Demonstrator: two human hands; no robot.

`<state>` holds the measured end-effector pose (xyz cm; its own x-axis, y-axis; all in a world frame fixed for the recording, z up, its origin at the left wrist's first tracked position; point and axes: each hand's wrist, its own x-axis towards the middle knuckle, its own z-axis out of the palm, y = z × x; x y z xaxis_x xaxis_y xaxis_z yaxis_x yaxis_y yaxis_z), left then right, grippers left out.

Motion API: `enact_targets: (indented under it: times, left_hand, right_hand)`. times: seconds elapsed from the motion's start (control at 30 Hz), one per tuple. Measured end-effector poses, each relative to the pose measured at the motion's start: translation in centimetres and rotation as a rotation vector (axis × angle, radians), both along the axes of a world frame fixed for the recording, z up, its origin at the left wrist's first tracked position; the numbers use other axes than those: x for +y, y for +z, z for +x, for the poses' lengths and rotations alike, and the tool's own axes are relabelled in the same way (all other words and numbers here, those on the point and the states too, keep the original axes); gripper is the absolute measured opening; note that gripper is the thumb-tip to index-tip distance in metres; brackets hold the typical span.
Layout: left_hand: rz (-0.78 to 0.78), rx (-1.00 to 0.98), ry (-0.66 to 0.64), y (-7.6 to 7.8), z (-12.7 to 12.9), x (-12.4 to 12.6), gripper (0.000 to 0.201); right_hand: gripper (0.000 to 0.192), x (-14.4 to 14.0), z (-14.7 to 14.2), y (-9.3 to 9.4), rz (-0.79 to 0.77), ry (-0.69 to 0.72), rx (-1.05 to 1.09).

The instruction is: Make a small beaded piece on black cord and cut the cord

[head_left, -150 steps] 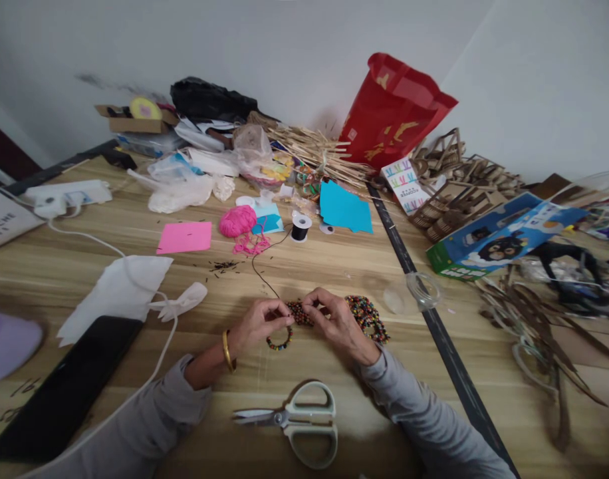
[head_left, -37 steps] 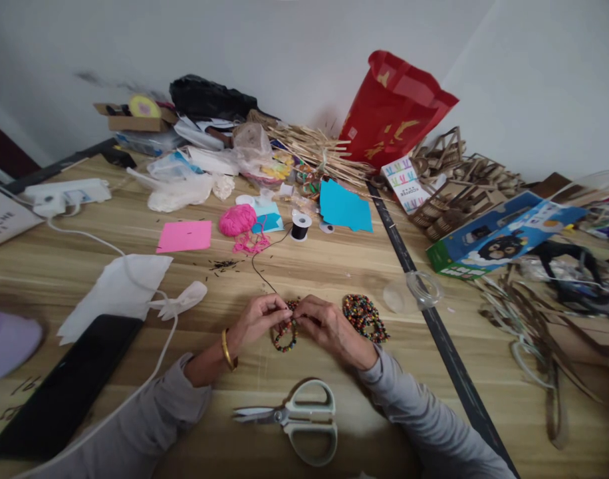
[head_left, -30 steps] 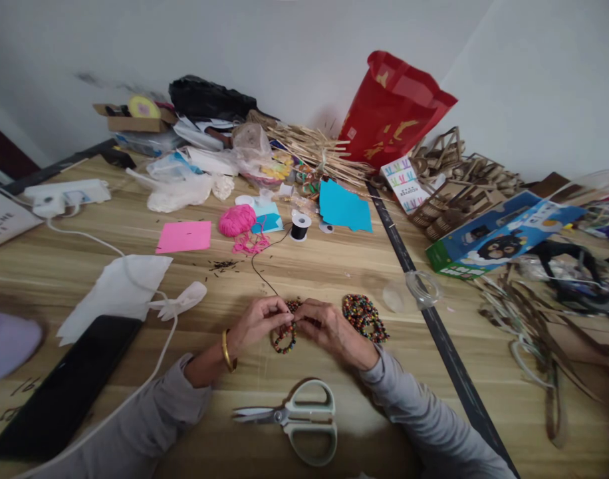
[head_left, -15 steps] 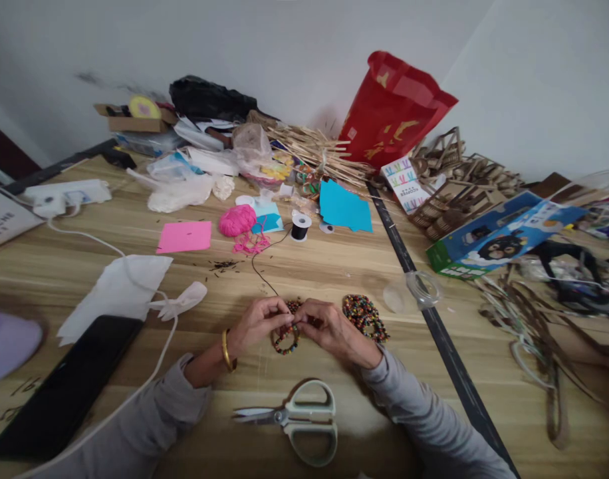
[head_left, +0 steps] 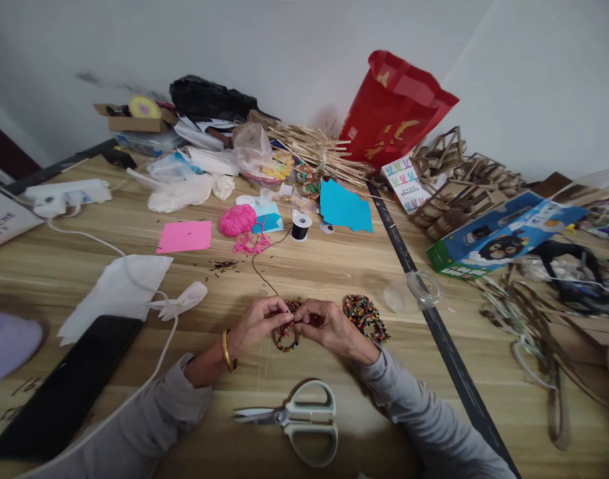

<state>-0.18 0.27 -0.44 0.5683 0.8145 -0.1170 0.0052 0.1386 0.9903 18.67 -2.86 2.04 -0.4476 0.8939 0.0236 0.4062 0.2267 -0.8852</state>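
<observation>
My left hand (head_left: 257, 324) and my right hand (head_left: 324, 327) meet fingertip to fingertip over a small loop of multicoloured beads (head_left: 286, 339), both pinching it just above the wooden table (head_left: 334, 273). A thin black thread (head_left: 260, 271) runs from the loop back to a black thread spool (head_left: 300, 227). A pile of finished beaded bracelets (head_left: 365, 314) lies just right of my right hand. A gold bangle sits on my left wrist.
Scissors (head_left: 298, 421) lie near the front edge. A black phone (head_left: 65, 386), white paper (head_left: 116, 289) and a cable are at the left. Pink yarn (head_left: 237, 220), pink card (head_left: 185, 236), blue card (head_left: 344, 207), a clear lid (head_left: 414, 291), a red bag (head_left: 391, 110) and a blue box (head_left: 498, 234) sit farther back.
Five seconds ago my hands held the bead strand stretched a little apart; since then they have closed together over the loop. In the last second they have hardly moved.
</observation>
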Motion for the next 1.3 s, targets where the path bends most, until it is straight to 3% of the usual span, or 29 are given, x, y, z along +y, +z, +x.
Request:
enact_targets:
  times: [0.3,0.53,0.77,1.13,1.3]
  left_hand:
    - [0.064,0.014,0.061,-0.2,0.1,0.1,0.027]
    - [0.031,0.026,0.086,-0.1,0.1,0.0,0.026]
    - [0.033,0.025,0.079,0.1,0.1,0.0,0.024]
    - [0.073,-0.022,0.056,-0.4,0.3,-0.2,0.026]
    - [0.268,0.068,0.132,-0.4,0.6,-0.9,0.043]
  right_hand:
    - [0.014,0.1,-0.2,-0.4,-0.082,-0.045,0.042]
    - [0.021,0.2,-0.6,-0.6,-0.192,-0.073,0.23]
    - [0.02,0.4,-0.9,-1.0,-0.35,-0.085,0.334]
    - [0.011,0.6,-0.8,-1.6,-0.416,-0.098,0.425]
    - [0.01,0.7,-0.6,-1.8,-0.479,-0.153,0.494]
